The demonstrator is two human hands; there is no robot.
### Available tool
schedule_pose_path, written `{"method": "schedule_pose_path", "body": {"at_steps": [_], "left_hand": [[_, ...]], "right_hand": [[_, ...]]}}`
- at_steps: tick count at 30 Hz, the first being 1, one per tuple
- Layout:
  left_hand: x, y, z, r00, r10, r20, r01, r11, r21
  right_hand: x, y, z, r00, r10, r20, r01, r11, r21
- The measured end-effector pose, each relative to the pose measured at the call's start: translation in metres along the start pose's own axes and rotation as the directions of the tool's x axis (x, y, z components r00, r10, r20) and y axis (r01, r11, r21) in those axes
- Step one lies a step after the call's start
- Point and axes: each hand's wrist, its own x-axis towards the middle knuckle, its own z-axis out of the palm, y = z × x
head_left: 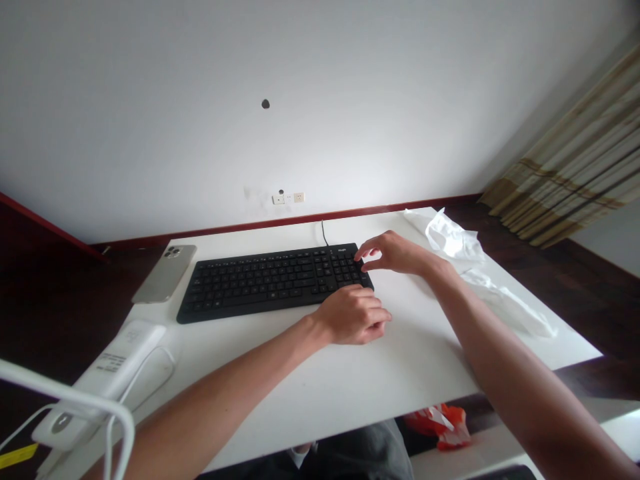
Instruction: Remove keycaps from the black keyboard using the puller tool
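White wall [150, 100] up top with a small outlet plate [287, 198], dark wood floor [590, 293] either side, and a striped curtain [565, 160] off at 2 o'clock. On the white table [440, 373], the main thing is a black keyboard [260, 287], just left of centre. It's a full-size one with a number pad, matte keys, lying flat, and a thin cable [324, 233] leaves its back edge toward 12 o'clock.

Right hand [393, 253] has a wide grip, holding nothing, with its fingers [361, 257] spread over the number-pad end. Left hand [350, 315] sits at the keyboard's front edge, curled into a narrow grip, and I can't tell if it's pinching anything.

From the keyboard, a silver phone [164, 273] lies just beside it at 9 o'clock, back up. Crumpled plastic bag [453, 237] at 2 o'clock, white unit [113, 370] at 7 o'clock, and an orange bag [440, 427] past the table edge at 5 o'clock.
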Motion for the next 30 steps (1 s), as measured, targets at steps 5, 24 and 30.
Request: {"method": "schedule_pose_path", "body": {"at_steps": [5,24,30], "left_hand": [[0.0008,0.0003,-0.0007,1.0,-0.003,0.004,0.003,1.0,0.005],[0.0,-0.0034,-0.0031,0.999,-0.034,0.028,0.033,0.998,0.046],[-0.0012,-0.0047,-0.0017,0.998,-0.056,0.039,0.054,0.998,0.044]], "right_hand": [[-0.0002,-0.0009,0.0005,1.0,0.001,-0.002,-0.001,1.0,0.004],[-0.0002,-0.002,-0.0001,1.0,0.003,0.026,-0.002,0.999,-0.042],[-0.0005,-0.0032,0.0007,0.999,-0.001,0.034,0.003,0.999,-0.034]]}}
